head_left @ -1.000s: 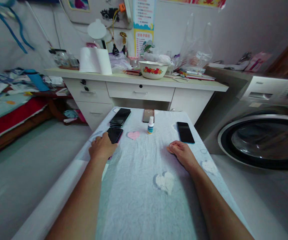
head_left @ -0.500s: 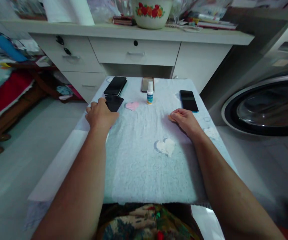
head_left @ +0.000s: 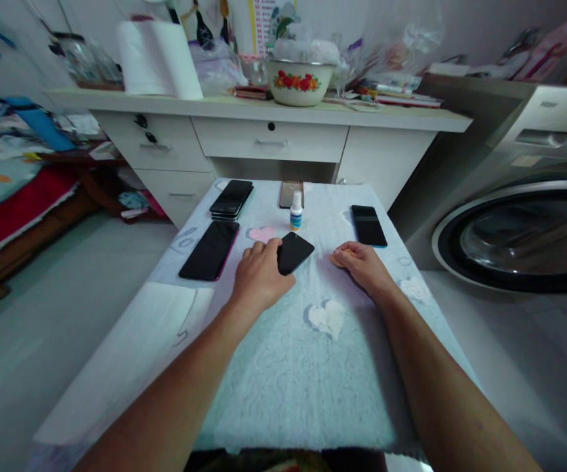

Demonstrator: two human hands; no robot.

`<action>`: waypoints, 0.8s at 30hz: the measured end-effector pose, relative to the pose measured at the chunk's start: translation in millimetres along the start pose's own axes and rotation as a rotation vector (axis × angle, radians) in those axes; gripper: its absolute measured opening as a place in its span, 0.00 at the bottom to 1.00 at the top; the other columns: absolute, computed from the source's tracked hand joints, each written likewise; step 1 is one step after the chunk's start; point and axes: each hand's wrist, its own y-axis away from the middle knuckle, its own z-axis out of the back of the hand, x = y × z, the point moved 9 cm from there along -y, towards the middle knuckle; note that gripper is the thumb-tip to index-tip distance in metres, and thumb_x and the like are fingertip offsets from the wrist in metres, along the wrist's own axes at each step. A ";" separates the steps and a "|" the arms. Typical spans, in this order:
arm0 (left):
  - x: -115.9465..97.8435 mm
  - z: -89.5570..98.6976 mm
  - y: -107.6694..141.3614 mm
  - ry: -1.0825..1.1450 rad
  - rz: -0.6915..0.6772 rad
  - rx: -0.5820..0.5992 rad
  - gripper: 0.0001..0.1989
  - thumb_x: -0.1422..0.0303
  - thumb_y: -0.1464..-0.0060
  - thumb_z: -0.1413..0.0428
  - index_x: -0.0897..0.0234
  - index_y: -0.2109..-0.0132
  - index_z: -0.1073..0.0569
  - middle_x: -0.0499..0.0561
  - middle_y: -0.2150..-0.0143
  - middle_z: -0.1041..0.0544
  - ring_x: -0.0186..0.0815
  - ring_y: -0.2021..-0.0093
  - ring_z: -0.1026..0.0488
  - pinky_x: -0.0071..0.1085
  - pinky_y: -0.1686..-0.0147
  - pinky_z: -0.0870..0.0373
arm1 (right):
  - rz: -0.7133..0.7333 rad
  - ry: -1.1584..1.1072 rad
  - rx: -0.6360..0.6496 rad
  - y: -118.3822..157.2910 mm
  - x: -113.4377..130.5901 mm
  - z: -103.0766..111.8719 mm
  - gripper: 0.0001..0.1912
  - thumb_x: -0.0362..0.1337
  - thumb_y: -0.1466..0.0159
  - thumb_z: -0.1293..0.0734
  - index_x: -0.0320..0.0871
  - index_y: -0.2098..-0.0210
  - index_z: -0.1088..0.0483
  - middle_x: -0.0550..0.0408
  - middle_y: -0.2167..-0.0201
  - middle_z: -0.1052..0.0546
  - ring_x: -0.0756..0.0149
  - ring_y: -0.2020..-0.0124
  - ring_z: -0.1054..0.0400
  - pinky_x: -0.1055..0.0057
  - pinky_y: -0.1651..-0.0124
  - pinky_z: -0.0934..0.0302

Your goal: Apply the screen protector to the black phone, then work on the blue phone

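Note:
My left hand [head_left: 262, 274] is closed around a black smartphone [head_left: 295, 252] at the middle of the table; its near end is hidden by my fingers. Over to the right, my right hand [head_left: 364, 265] pinches a small flat orange-tan piece [head_left: 335, 261], mostly covered by my fingers, perhaps a folded cloth. A white spray bottle [head_left: 295, 213] with a blue label stands upright just beyond the held phone. Left of my left hand lies a larger dark phone [head_left: 211, 250] with a pinkish edge. Beyond my right hand rests another dark phone [head_left: 369, 225] with a blue edge.
A stack of dark phones [head_left: 232, 198] sits at the table's far left. At the far edge lies a brownish phone [head_left: 291, 194]. A patterned cloth [head_left: 263, 393] covers the table. Behind are white drawers [head_left: 268, 141]; a washing machine [head_left: 533, 190] stands at right.
My left hand has carried the black smartphone from the left side to the middle, uncovering the larger phone there. My right hand keeps its place on the table. The camera view has tilted up.

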 end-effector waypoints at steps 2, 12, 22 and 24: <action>-5.5 -7.2 1.5 -0.032 -0.008 -0.020 0.32 0.64 0.57 0.42 0.60 0.43 0.38 0.56 0.50 0.31 0.46 0.50 0.34 0.37 0.52 0.37 | -0.015 -0.006 0.002 -0.2 -1.4 0.0 0.14 0.47 0.45 0.34 0.41 0.73 0.32 0.59 0.80 0.31 0.71 0.78 0.42 0.73 0.74 0.50; -1.3 -27.8 1.7 0.002 -0.010 -0.043 0.30 0.62 0.55 0.43 0.61 0.43 0.38 0.56 0.50 0.30 0.47 0.49 0.36 0.39 0.49 0.40 | 0.002 -0.019 0.031 0.0 -1.4 -3.6 0.14 0.47 0.43 0.35 0.41 0.72 0.32 0.58 0.79 0.30 0.71 0.78 0.40 0.73 0.74 0.49; 8.5 -17.1 -4.7 0.014 0.027 -0.003 0.30 0.52 0.49 0.46 0.63 0.44 0.37 0.57 0.46 0.32 0.48 0.44 0.40 0.41 0.44 0.44 | 0.055 0.048 -0.036 -9.0 18.2 1.6 0.14 0.45 0.45 0.34 0.40 0.74 0.31 0.60 0.81 0.34 0.74 0.79 0.45 0.73 0.75 0.52; 8.1 -23.1 -0.3 0.017 0.010 0.020 0.30 0.51 0.49 0.47 0.63 0.45 0.36 0.58 0.47 0.31 0.48 0.45 0.38 0.40 0.46 0.43 | -0.006 0.061 -0.024 -3.1 7.8 0.4 0.14 0.46 0.44 0.34 0.40 0.74 0.32 0.61 0.81 0.34 0.75 0.80 0.46 0.73 0.76 0.52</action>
